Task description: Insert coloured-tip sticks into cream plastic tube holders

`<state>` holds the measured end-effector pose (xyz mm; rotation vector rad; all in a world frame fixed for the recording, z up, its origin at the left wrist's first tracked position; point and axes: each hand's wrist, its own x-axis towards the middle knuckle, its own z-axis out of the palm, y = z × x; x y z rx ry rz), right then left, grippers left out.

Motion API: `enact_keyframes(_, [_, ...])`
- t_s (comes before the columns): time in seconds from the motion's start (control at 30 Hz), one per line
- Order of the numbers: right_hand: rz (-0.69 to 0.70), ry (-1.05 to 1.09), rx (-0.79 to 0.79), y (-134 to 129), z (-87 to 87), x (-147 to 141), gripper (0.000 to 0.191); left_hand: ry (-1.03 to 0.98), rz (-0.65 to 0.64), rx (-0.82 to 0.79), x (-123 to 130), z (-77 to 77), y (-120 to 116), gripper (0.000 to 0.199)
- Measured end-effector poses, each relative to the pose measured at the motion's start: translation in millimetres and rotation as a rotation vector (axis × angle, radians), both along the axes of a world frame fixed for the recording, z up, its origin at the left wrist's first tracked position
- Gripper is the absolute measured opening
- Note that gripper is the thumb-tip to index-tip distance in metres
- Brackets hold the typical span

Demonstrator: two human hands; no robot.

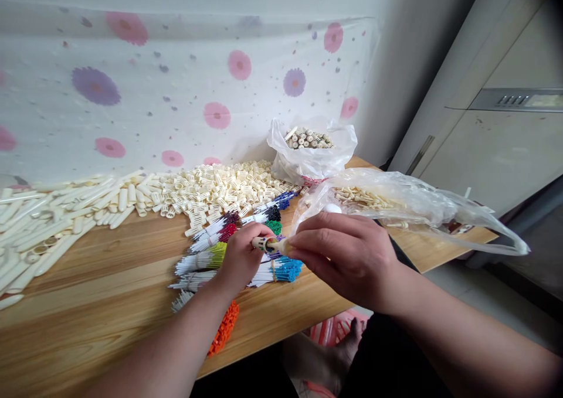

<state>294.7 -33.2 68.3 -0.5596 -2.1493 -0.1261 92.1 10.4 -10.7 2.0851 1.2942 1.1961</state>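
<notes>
between fingers of the left hand [244, 250] sits a cream tube [260, 244]; the right hand [352, 257] pinches a pale piece [281, 246] at its end, coloured bundles [288, 268] below.

Bare forearms [461, 322] and plain black legwear [389, 357].
Over the wooden table [109, 292], the left hand [246, 251] and right hand [352, 251] are ungloved; below its front edge, in shadow, show black cloth, a bare lower leg [303, 354] and a bare foot [349, 342].

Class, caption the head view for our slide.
Left hand holds a tube, right hand a small piece, near bundled sticks.
</notes>
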Motion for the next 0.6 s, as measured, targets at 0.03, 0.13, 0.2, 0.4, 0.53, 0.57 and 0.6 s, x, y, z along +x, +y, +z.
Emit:
enact_keyframes(0.03, [-0.006, -0.017, -0.006, 0.8, -0.9, -0.9, 0.009, -0.001, -0.009, 0.005, 0.1, 0.4, -0.3, 0.016])
enact_keyframes(0.13, [-0.019, -0.087, -0.045, 2.1, -3.9, -4.5, 0.013, 0.013, -0.026, 0.033, 0.4, 1.5, -1.3, 0.017])
enact_keyframes(0.2, [-0.021, -0.119, -0.057, 3.1, -6.8, -7.4, 0.016, 0.034, -0.034, 0.054, 0.5, 1.4, -1.7, 0.016])
enact_keyframes(0.4, [-0.022, -0.125, -0.040, 9.0, -14.5, -14.8, 0.018, 0.097, 0.021, 0.099, -1.3, -5.6, -0.6, 0.016])
enact_keyframes(0.53, [-0.021, -0.129, -0.107, 13.8, -14.5, -14.2, 0.023, 0.165, 0.057, 0.094, -2.3, -9.1, -1.2, 0.015])
enact_keyframes(0.57, [-0.023, -0.133, -0.131, 14.9, -14.7, -13.5, 0.025, 0.188, 0.072, 0.092, -2.2, -9.2, -1.5, 0.015])
enact_keyframes(0.6, [-0.021, -0.129, -0.158, 16.1, -15.3, -12.7, 0.027, 0.212, 0.089, 0.091, -2.1, -9.1, -1.8, 0.016])
